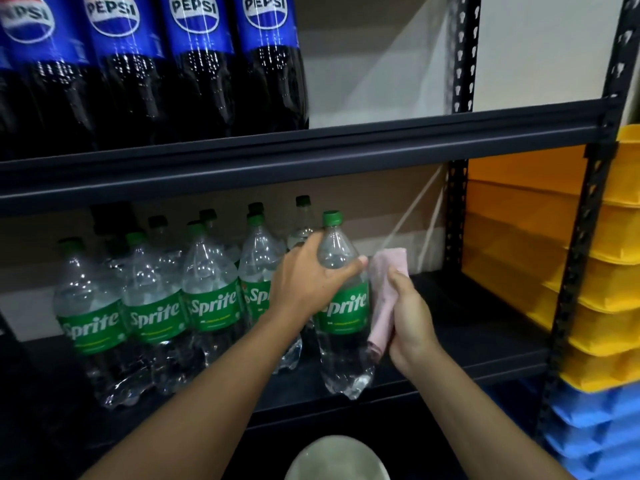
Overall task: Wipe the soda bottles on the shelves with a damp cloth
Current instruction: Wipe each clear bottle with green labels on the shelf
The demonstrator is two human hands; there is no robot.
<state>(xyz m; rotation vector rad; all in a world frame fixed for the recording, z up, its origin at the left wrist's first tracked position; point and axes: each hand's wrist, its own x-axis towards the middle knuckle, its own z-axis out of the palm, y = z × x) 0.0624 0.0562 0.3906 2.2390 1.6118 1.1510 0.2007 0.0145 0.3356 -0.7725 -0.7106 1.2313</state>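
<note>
Centrally, left hand [308,282] grips a clear, green-labelled Sprite bottle [341,313]; right hand [410,323] holds pink cloth [384,271] against it, at a dark shelf [467,341].

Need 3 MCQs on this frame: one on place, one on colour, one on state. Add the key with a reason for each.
1. Where do the Pepsi bottles stand?
A. On the upper shelf, above the Sprite bottles
B. On the floor
C. On the same shelf as the Sprite
2. What colour is the cloth in the right hand?
A. Blue
B. Pink
C. Green
3. What is the left hand doing?
A. Resting flat on a shelf
B. Holding the cloth
C. Gripping the front Sprite bottle below its cap

Key: 1 A, the blue-labelled Pepsi stands one level over the Sprite row. 2 B, the cloth held against the bottle's right side is pink. 3 C, the hand wraps round the bottle's shoulder.
</note>
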